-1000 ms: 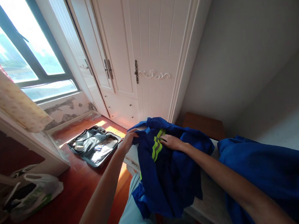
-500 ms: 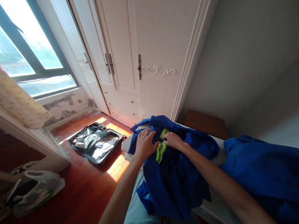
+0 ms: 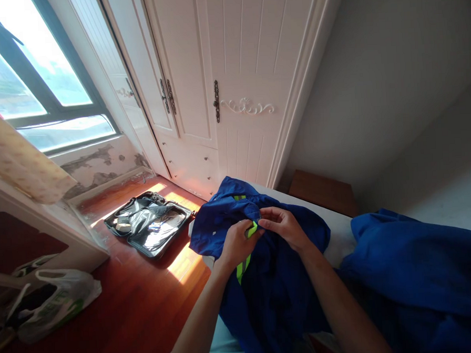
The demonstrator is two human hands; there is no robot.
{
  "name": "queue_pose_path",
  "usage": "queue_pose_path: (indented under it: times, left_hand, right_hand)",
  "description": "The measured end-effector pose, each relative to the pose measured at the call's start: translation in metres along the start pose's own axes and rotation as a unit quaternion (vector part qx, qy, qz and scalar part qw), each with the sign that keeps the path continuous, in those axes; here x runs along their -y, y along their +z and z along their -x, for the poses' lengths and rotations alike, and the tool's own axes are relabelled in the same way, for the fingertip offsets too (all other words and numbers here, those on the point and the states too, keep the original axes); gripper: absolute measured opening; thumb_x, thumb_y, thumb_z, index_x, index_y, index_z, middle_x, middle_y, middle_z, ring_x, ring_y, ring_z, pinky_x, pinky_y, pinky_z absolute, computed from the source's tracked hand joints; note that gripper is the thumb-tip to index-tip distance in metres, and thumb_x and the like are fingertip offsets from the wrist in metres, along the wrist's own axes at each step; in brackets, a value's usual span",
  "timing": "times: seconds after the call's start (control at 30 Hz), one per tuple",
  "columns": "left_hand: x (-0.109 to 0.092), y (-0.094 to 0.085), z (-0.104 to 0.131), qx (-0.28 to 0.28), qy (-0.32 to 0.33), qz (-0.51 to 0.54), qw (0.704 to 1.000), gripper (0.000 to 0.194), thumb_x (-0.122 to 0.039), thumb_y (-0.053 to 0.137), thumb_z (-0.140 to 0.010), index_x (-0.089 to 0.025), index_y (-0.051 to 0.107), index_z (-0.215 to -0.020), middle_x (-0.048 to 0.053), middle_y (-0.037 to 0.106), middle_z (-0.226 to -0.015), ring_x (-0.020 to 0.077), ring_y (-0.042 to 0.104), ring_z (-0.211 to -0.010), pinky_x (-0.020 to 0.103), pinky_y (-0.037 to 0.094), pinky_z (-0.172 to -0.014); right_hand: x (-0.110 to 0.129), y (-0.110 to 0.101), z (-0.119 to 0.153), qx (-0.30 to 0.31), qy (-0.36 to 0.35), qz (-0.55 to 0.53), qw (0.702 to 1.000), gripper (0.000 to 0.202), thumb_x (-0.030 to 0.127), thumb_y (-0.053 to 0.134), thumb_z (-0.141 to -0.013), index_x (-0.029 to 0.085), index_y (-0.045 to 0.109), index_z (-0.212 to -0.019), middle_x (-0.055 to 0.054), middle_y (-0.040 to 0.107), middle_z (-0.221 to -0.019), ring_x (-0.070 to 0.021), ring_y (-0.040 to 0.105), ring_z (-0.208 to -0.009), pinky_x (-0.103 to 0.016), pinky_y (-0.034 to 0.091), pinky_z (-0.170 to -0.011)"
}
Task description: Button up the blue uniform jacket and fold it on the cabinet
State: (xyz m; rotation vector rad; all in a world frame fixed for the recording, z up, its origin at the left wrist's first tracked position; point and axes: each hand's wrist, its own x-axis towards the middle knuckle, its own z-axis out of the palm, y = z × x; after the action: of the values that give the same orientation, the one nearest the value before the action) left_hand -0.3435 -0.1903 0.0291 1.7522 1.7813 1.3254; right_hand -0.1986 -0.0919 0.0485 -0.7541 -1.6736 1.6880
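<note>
A dark blue work jacket (image 3: pixel 273 290) with yellow-green reflective strips lies rumpled over a white surface and hangs toward me. My left hand (image 3: pixel 239 245) is closed on the cloth at a reflective strip (image 3: pixel 243 268). Close beside it, my right hand (image 3: pixel 281 227) pinches the fabric edge between thumb and fingers. The two hands nearly meet at the jacket's middle. Part of the jacket spreads out flat beyond my left hand. The fingertips partly cover the piece of cloth between them.
More blue cloth (image 3: pixel 422 267) is heaped on the right. An open suitcase (image 3: pixel 151 225) lies on the red wooden floor (image 3: pixel 147 292) at left. A plastic bag (image 3: pixel 60 304) stands nearer. Behind are a white wardrobe (image 3: pixel 253 144) and a brown wooden piece (image 3: pixel 321 190).
Both hands have closed on the jacket and drawn together. The cloth has shifted: its far left part now lies spread over, and the strips sit differently. The view has turned slightly.
</note>
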Motion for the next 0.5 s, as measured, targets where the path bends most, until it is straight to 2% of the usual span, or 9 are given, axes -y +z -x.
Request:
queue_pose_path:
  times: [0.1,0.2,0.3,0.4,0.43,0.5]
  left_hand:
    - [-0.006,0.000,0.008,-0.021,0.013,0.029,0.999,0.022,-0.031,0.059,-0.090,-0.018,0.052,-0.074,0.002,0.060,-0.078,0.0152,0.054,-0.072,0.025,0.038,-0.065]
    - [-0.011,0.004,0.012,-0.044,0.008,0.058,0.997,0.016,-0.028,0.060,-0.089,-0.018,0.055,-0.077,0.002,0.060,-0.077,0.0153,0.055,-0.072,0.025,0.039,-0.065]
    - [-0.016,0.006,0.014,-0.066,-0.005,0.066,0.996,0.014,-0.030,0.062,-0.089,-0.017,0.061,-0.084,0.002,0.063,-0.078,0.0156,0.057,-0.072,0.025,0.041,-0.066]
    - [-0.020,0.006,0.018,-0.079,-0.011,0.059,0.995,0.013,-0.028,0.064,-0.088,-0.017,0.066,-0.093,0.004,0.067,-0.085,0.0168,0.061,-0.078,0.026,0.044,-0.072]
    - [-0.021,0.006,0.019,-0.086,-0.013,0.060,0.994,0.014,-0.028,0.065,-0.087,-0.017,0.066,-0.095,0.004,0.068,-0.086,0.0171,0.062,-0.079,0.026,0.045,-0.073]
    - [-0.022,0.005,0.022,-0.102,-0.029,0.081,0.991,0.016,-0.030,0.068,-0.085,-0.017,0.067,-0.093,0.004,0.068,-0.085,0.0170,0.062,-0.079,0.026,0.046,-0.073]
  right_hand:
    - [-0.001,0.001,0.019,-0.011,-0.095,0.131,0.987,0.032,0.040,0.078,-0.075,0.019,0.073,-0.098,-0.005,0.073,-0.088,-0.0200,0.068,-0.080,-0.031,0.055,-0.072]
    - [-0.001,0.003,0.032,-0.041,-0.191,0.250,0.948,0.016,0.033,0.068,-0.086,0.020,0.075,-0.091,-0.005,0.073,-0.085,-0.0192,0.068,-0.076,-0.030,0.053,-0.069]
    - [-0.004,0.008,0.036,-0.084,-0.261,0.301,0.913,0.015,0.027,0.061,-0.090,0.020,0.074,-0.087,-0.005,0.072,-0.080,-0.0175,0.066,-0.070,-0.029,0.052,-0.066]
    - [-0.007,0.014,0.036,-0.137,-0.291,0.325,0.889,0.016,0.023,0.057,-0.089,0.019,0.072,-0.085,-0.004,0.069,-0.075,-0.0163,0.062,-0.065,-0.029,0.049,-0.063]
    - [-0.007,0.015,0.037,-0.144,-0.289,0.323,0.890,0.016,0.022,0.057,-0.088,0.019,0.072,-0.084,-0.004,0.067,-0.073,-0.0159,0.061,-0.063,-0.029,0.048,-0.063]
    - [-0.005,0.015,0.037,-0.132,-0.264,0.291,0.910,0.016,0.022,0.058,-0.087,0.018,0.071,-0.079,-0.002,0.063,-0.068,-0.0145,0.056,-0.060,-0.028,0.044,-0.059]
